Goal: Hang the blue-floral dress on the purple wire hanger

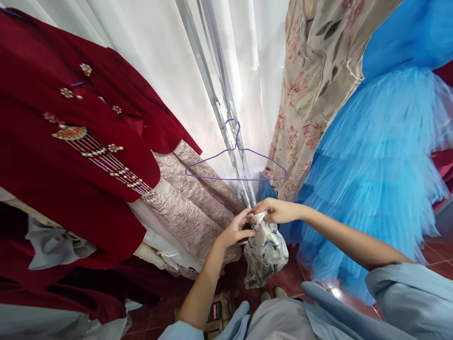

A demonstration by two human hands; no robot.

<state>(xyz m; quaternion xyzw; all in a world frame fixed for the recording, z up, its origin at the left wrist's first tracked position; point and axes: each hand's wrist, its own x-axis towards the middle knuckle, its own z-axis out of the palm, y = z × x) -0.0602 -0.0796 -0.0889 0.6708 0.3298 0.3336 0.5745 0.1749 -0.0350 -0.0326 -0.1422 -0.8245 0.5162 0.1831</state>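
1. cloth [266,255]: white with a dark print, bunched, hanging in front of the body, below the hanger [236,179].
2. right hand [278,210]: grasping the cloth's top edge, fingers curled in at the rim.
3. left hand [236,229]: at the cloth's left top, fingers and thumb spread; fingertips look in contact, but i can't tell if they pinch it.
4. step looks like sorting out the top edge by feel. i'd let the right hand anchor and run the left along the rim, small pinches, no yanking; fabric looks thin and likely to slip or crease.
5. i'd find both ends of the rim first, then draw the hands apart evenly so the bunch opens without twisting.
6. edges: pink skirt [198,212] sits close to the left hand and forearm; blue dress [375,141] lies behind the right forearm. frilly layers could snag, so elbows in.
7. pole [208,61] runs down behind the hanger to near the hands; i'd watch knuckles there.
8. best room: toward the body, over the floor [295,271], between skirt and dress. sideways is tight; upward, the hanger's bottom bar is the limit.
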